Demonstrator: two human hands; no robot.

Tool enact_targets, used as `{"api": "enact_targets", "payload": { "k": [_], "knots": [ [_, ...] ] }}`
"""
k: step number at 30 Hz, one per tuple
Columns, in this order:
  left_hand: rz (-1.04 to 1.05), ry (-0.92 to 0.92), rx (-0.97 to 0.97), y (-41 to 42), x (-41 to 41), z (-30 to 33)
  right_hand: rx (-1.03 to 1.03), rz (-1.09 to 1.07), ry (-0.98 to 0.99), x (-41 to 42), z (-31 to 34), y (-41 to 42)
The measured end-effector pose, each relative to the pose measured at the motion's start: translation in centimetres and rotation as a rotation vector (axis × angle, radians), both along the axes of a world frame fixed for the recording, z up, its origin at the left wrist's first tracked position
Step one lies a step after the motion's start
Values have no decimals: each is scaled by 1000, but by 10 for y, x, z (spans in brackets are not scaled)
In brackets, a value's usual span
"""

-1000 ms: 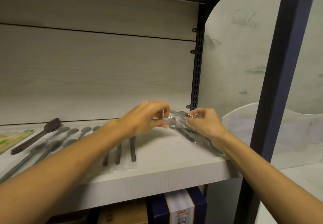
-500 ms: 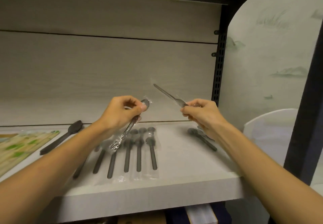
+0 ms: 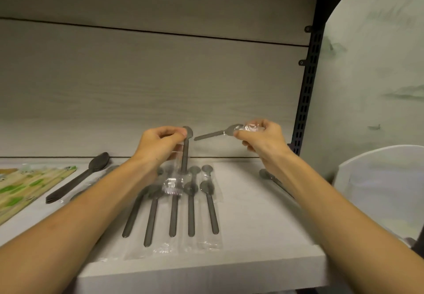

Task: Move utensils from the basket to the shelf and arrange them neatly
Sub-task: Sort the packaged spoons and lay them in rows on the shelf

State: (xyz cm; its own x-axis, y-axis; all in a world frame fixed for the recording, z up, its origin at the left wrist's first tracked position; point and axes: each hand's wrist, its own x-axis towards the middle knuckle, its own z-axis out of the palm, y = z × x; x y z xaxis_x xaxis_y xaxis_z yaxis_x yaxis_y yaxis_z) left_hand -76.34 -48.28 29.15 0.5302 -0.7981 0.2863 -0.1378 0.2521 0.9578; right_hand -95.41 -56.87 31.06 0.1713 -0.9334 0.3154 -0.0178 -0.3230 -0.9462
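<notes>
The person's left hand (image 3: 160, 143) pinches a gray spoon (image 3: 185, 153) near its bowl, up above the shelf (image 3: 247, 236). This spoon hangs almost straight down, and its clear plastic wrap (image 3: 172, 184) is bunched low around the handle. The right hand (image 3: 260, 141) pinches a second spoon (image 3: 214, 133) by its bowl end, where crinkled clear wrap sits under the fingers. That spoon's handle points left toward the first spoon, and the two tips are near each other but do not touch. Below the hands, a row of wrapped gray spoons (image 3: 191, 211) lies side by side on the shelf, with the handles pointing to the front edge. More spoon bowls show just behind that row. To the right, partly hidden by the right arm, another spoon (image 3: 267, 176) lies on the shelf. On the left lie a stack of dark spoons (image 3: 78, 179) and, beside it, green and tan packets (image 3: 27, 185). A white basket (image 3: 378, 179) stands past the shelf's right end, beyond the black post (image 3: 305, 87). What is inside the basket cannot be seen.
</notes>
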Motion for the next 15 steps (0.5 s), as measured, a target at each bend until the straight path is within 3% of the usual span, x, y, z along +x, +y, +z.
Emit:
{"api": "enact_targets", "payload": {
  "k": [5, 8, 15],
  "knots": [
    [-14, 20, -2, -3, -4, -2, 157, 166, -186, -6, 1, -2],
    [-39, 28, 18, -2, -7, -3, 231, 159, -283, -11, 3, -5],
    [-85, 50, 48, 3, -14, -9, 156, -43, -25, -5, -12, -16]
  ]
}}
